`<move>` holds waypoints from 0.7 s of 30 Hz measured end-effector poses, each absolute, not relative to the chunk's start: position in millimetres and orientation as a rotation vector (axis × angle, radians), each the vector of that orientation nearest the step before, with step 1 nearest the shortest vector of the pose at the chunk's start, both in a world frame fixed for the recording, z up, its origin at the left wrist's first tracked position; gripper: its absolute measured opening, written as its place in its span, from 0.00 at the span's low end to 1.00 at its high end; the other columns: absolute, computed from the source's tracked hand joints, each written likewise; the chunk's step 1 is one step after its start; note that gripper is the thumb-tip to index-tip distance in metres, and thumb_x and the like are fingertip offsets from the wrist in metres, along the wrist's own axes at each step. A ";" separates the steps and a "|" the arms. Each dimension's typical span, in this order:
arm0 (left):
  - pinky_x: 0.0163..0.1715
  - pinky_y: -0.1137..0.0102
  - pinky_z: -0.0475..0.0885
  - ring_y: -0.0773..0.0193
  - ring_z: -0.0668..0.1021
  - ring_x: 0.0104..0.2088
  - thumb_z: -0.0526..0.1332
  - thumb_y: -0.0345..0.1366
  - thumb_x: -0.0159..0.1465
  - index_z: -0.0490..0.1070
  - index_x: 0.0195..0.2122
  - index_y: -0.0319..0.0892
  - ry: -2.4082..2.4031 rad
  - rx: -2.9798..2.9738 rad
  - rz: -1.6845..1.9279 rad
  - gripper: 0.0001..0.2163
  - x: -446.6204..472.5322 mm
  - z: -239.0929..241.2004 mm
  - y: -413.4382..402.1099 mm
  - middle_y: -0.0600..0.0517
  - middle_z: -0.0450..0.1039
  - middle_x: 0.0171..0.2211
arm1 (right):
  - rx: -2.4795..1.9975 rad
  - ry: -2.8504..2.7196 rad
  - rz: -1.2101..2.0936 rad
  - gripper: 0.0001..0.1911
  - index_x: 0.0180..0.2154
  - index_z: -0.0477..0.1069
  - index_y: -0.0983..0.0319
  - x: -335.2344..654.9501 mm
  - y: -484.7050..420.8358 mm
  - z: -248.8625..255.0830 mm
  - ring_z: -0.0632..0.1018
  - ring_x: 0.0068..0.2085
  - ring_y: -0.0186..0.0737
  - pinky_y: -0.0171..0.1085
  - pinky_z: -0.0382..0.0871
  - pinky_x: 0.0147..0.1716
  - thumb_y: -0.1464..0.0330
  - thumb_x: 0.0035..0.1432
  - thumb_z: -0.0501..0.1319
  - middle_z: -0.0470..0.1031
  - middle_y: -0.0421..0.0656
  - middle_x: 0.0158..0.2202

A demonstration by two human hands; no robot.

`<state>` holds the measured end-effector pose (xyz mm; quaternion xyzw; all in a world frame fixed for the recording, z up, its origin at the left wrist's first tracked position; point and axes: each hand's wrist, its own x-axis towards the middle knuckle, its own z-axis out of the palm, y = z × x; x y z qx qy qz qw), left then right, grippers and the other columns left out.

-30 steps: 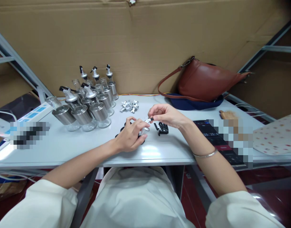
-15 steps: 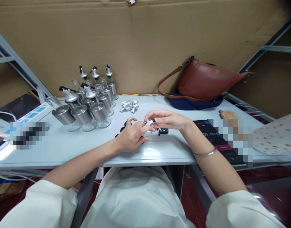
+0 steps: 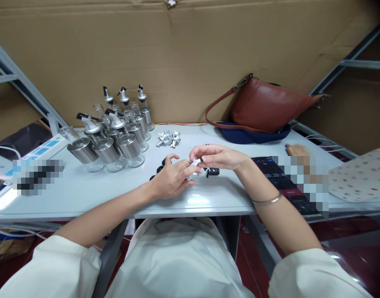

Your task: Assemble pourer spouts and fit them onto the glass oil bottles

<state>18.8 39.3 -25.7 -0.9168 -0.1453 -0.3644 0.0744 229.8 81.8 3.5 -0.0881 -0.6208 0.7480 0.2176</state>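
Gripping silver pourer point(image 3: 194, 164) at frame centre: left hand point(image 3: 171, 179) curled around it, right hand point(image 3: 219, 157) pinching its tip. Capped bottles point(image 3: 115, 136) standing centre-left; loose pourers point(image 3: 168, 138) lying unfitted behind.

Grey table point(image 3: 84, 190) carried plenty: bottles point(image 3: 115, 140) clustered at ten o'clock, loose spouts point(image 3: 168, 138) at twelve, blue cloth point(image 3: 254, 135) at two, phone point(image 3: 276, 174) at three, power strip point(image 3: 44, 149) at nine, black caps point(image 3: 213, 171) dead centre.
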 end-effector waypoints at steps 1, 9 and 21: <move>0.47 0.63 0.54 0.63 0.75 0.38 0.45 0.37 0.70 0.54 0.51 0.43 -0.440 -2.751 -1.089 0.10 18.5 -25.6 39.3 0.50 0.76 0.38 | -0.251 -1.722 2.069 0.12 0.44 0.70 0.66 229.7 81.6 3.8 0.73 0.35 0.31 0.34 0.67 0.38 0.68 0.58 0.63 0.70 0.42 0.37; 0.47 0.62 0.54 0.63 0.76 0.39 0.44 0.38 0.70 0.54 0.52 0.43 -0.444 -2.738 -1.066 0.11 17.7 -26.3 40.1 0.48 0.76 0.39 | -0.291 -1.742 2.039 0.11 0.43 0.71 0.66 230.3 80.6 5.3 0.71 0.32 0.29 0.31 0.65 0.34 0.68 0.58 0.63 0.69 0.40 0.34; 0.46 0.62 0.57 0.64 0.76 0.35 0.50 0.40 0.69 0.55 0.50 0.45 -0.775 -2.660 -1.475 0.11 18.5 -28.0 42.3 0.51 0.76 0.39 | -0.447 -1.674 1.704 0.18 0.41 0.70 0.63 217.4 79.3 8.6 0.72 0.29 0.31 0.34 0.67 0.32 0.61 0.51 0.68 0.71 0.38 0.28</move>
